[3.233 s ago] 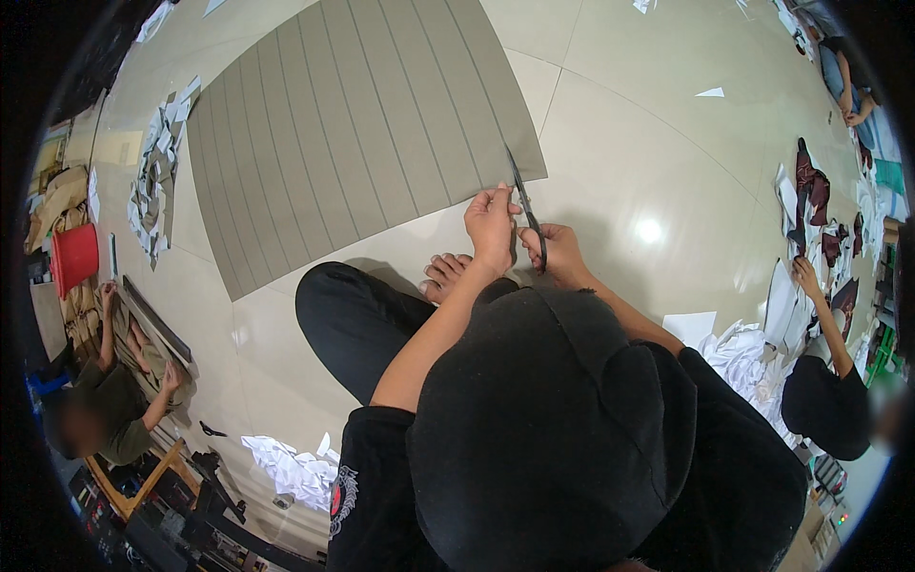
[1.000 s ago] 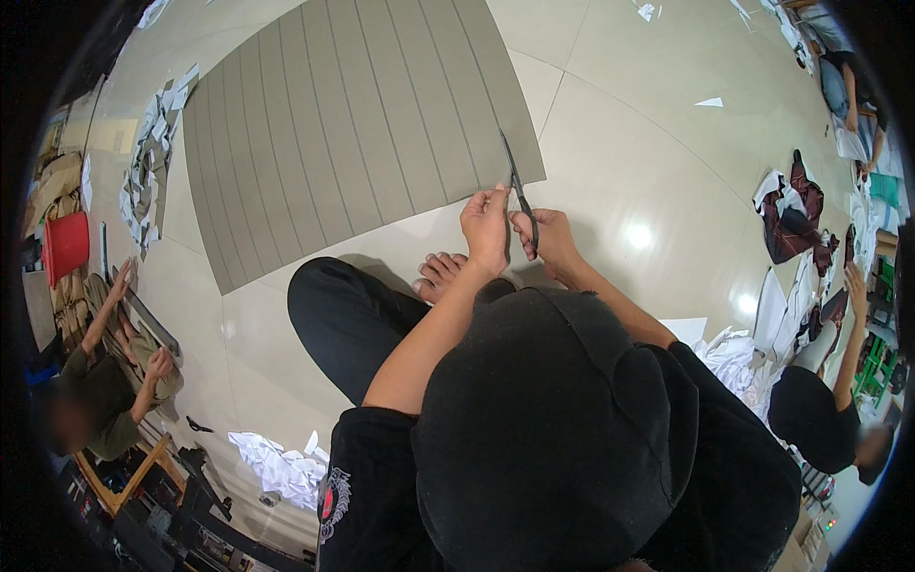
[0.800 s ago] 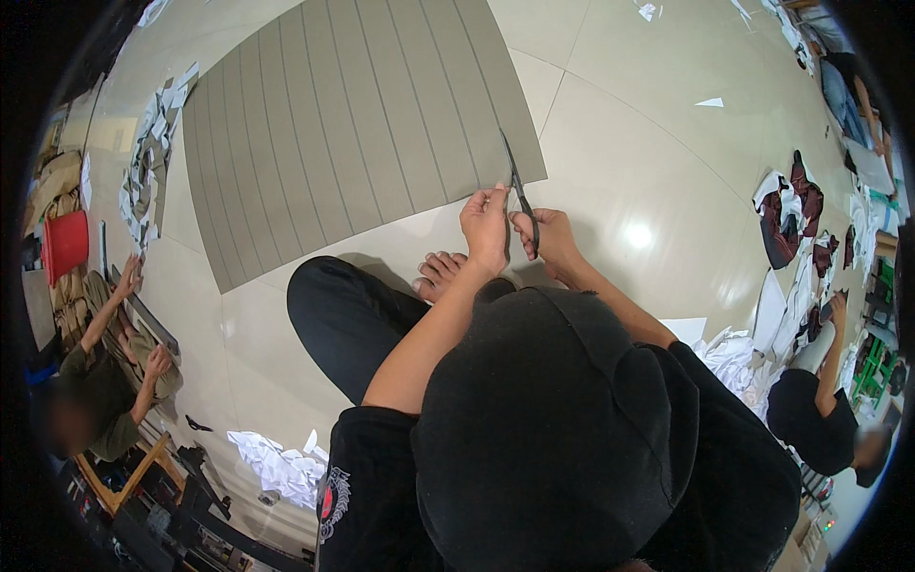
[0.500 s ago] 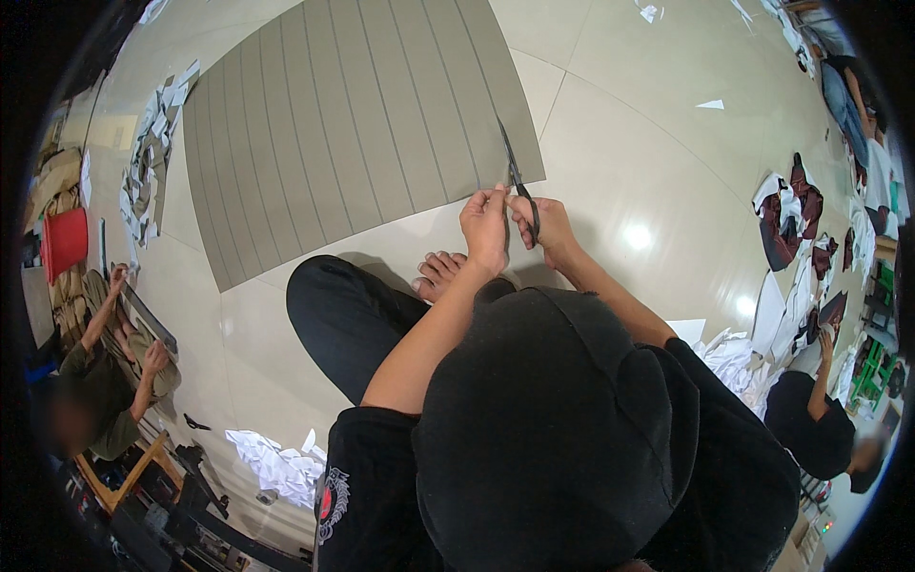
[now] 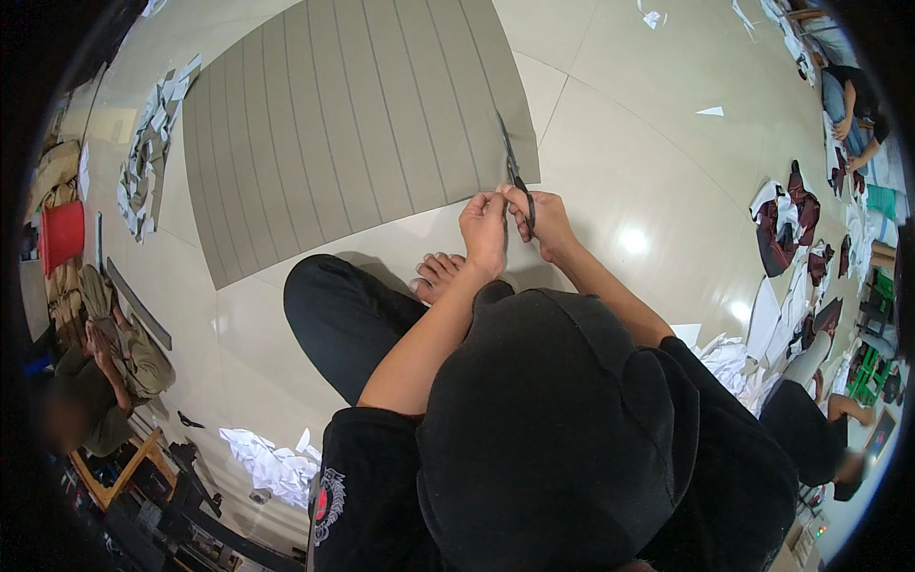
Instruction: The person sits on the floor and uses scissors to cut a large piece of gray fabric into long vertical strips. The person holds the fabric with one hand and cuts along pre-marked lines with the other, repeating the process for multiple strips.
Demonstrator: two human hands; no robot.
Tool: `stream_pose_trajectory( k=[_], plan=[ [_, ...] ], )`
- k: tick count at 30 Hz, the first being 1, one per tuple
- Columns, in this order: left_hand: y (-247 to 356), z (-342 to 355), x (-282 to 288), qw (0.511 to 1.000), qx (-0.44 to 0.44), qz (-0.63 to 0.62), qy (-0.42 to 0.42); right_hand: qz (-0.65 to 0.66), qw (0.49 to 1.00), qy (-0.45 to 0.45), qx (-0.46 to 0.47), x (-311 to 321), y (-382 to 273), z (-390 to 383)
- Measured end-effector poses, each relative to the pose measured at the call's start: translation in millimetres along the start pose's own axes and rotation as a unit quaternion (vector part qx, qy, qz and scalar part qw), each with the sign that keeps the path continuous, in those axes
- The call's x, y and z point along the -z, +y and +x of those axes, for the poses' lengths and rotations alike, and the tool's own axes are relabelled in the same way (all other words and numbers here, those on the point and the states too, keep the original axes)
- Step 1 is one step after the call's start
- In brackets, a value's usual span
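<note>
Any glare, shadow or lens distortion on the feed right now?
Head view: bright glare on the floor right of the right hand; head view: soft shadow beside the foot; head view: fisheye curves the lines on the sheet; head view: scissors show no obvious blur.

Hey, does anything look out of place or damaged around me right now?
Some litter stands out: crumpled white scraps heaped at lower left, and one small white piece alone on the floor at upper right, apart from any pile. The lined sheet near the scissors shows no obvious creases.
</note>
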State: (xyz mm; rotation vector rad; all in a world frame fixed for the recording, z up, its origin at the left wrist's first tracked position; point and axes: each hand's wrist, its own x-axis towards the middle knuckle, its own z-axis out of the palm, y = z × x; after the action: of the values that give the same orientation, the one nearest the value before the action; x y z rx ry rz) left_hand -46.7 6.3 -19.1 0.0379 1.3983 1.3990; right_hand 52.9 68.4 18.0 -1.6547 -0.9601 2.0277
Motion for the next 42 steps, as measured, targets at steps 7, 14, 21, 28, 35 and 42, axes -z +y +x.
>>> stream_pose_trajectory(
  k=[7,14,21,28,35,42],
  plan=[
    [1.9,-0.2,0.7,1.0,0.008,0.01,0.003,0.002,1.0,-0.002,0.005,0.4,2.9,1.8],
    [0.9,0.0,0.1,1.0,-0.001,0.006,0.006,-0.001,1.0,-0.002,0.007,0.2,2.7,0.0],
    [1.4,0.5,1.1,1.0,0.01,0.007,0.009,-0.01,1.0,0.003,0.001,-0.3,0.5,-1.3],
    [6.0,-2.3,-1.5,1.0,0.012,0.002,0.007,-0.011,1.0,0.0,-0.005,-2.9,-7.7,2.7],
    [4.6,-1.0,-2.2,1.0,0.004,0.0,0.008,-0.016,1.0,-0.002,0.002,-6.4,-18.2,15.1],
    [2.1,1.7,1.0,1.0,0.012,-0.015,0.008,-0.026,0.999,0.01,0.015,-9.0,-18.3,18.8]
  ],
)
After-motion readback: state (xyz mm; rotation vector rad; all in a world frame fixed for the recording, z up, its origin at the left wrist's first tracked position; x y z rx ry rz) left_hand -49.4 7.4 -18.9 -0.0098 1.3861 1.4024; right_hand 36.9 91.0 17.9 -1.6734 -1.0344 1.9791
